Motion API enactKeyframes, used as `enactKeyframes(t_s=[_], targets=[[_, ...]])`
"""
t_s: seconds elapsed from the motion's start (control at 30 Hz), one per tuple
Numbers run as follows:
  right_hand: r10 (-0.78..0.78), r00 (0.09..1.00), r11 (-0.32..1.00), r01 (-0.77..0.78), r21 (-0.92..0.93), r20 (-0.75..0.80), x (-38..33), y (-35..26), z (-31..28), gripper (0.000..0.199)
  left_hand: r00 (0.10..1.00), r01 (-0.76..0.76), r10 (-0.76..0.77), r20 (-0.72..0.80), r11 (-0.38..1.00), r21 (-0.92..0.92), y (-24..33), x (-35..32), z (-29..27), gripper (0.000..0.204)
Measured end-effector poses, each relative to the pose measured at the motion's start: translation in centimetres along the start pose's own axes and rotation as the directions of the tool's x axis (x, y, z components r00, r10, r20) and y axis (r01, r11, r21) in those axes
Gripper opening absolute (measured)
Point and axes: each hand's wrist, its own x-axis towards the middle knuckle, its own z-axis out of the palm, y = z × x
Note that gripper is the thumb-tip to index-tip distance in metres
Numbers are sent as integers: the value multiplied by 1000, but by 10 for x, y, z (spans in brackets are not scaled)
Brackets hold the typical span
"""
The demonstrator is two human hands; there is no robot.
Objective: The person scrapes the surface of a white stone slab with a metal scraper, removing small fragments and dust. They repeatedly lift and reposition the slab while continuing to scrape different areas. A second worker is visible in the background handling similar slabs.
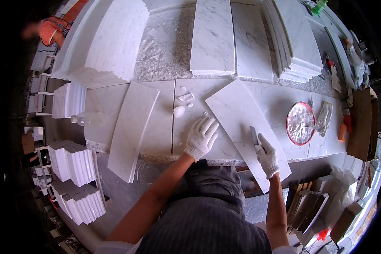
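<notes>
A long white marble slab (237, 111) lies at a slant across the bench, its near end jutting past the front edge. My right hand (267, 157), in a white knit glove, is closed round a putty knife (253, 135) whose blade rests on or just above that slab. To the left, my gloved left hand (201, 137) lies with fingers stretched out on the bench top, the fingertips close by the slab's left edge. Small white lumps (179, 111) and a crumpled white scrap (186, 97) sit beyond it. Right of the slab is a red-rimmed round dish (287, 122) of white paste.
Stacked slabs (110, 38) stand at the back left, another stack (298, 38) at the back right. More slabs (133, 127) overhang the bench on the left, near a clear bottle (88, 119). A cardboard box (362, 122) is far right. A person in orange (51, 31) is far left.
</notes>
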Motion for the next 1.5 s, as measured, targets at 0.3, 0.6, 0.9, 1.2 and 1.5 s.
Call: enactKeyframes(t_s=[0.3,0.6,0.9,1.2,1.5], targets=[[2,999,821,17,570,-33,-45,42,-20,22,1000,7,-7,0,998,56,2,-3,3,41],[-124,804,964,237,122,-581,-33,17,-98,38,998,-38,43,-50,995,93,5,-5,8,41],[-313,646,922,33,-385,-696,-11,20,-111,25,998,-21,28,-48,990,137,7,-7,10,42],[-263,699,959,116,-257,-665,10,32,-114,28,998,-17,27,-55,985,170,7,-8,11,42],[-27,803,962,182,202,-595,8,30,-114,29,999,-4,10,-34,986,168,8,-7,12,42]])
